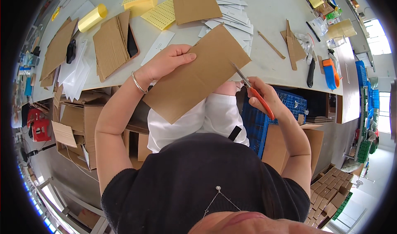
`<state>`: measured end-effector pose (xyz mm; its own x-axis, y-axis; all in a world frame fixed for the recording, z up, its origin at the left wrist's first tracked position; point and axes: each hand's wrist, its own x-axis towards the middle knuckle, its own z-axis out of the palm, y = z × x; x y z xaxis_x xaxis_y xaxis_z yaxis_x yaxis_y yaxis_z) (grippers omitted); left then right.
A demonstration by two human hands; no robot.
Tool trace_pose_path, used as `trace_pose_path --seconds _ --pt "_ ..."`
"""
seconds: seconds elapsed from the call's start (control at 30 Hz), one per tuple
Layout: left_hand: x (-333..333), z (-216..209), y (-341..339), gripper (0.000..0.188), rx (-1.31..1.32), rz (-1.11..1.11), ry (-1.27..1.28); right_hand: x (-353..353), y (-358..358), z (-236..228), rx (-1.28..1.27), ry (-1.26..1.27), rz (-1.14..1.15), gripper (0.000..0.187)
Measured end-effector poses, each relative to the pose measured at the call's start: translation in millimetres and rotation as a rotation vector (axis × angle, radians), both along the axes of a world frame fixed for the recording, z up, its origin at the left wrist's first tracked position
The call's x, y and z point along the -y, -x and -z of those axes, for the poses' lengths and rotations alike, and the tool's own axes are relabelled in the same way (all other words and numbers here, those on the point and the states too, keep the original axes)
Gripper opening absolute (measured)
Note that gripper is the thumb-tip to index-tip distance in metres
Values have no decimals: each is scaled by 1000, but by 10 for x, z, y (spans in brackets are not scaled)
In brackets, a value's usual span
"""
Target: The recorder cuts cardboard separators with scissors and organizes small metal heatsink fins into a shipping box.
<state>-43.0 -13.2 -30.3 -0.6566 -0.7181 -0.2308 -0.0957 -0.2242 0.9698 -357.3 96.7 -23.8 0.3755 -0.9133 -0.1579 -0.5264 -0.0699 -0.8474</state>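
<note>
Here's the brown cardboard sheet [198,75], held tilted over the desk's [271,15] near edge, its lower corner above the lap. The left hand [169,62] is clamped on its upper-left edge, thumb on top; the right hand [266,95] is wrapped round the orange-handled scissors [254,93], tips over the sheet's right part. Looks like trimming; best to keep the sheet taut, turn the card rather than the wrist, and keep the left fingers clear of the blades' line. Now the blind spots: left fingers under the card, unseen; whether the blades straddle the edge, can't tell. Beyond, the white stack [233,19] is partly covered, and the desk's far edge is cut off.
</note>
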Motion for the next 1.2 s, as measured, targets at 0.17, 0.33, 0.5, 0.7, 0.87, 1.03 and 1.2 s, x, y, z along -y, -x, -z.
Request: trace_pose_path --seconds 0.17,0.33,0.5,0.7,0.87,1.03,1.2 --pt "8 -6 -18 25 25 20 10 -13 6 -8 -7 -18 -7 83" --pt "11 16 -8 25 9 14 19 -27 -13 -23 60 -34 -7 85" --pt "21 39 -33 25 -4 15 5 -27 -1 -10 42 -16 -15 87" --pt "-29 -20 -42 26 2 -6 -16 -62 2 -31 8 -7 -59 72" --pt "-58 -73 -150 25 -16 -71 -47 -84 -79 -40 14 30 -78 60" --pt "-78 43 -333 25 -2 -104 -90 -29 -181 -54 -53 -18 -78 63" --pt "-117 30 -344 26 10 -83 -72 -25 -206 -46 -30 -41 -100 64"
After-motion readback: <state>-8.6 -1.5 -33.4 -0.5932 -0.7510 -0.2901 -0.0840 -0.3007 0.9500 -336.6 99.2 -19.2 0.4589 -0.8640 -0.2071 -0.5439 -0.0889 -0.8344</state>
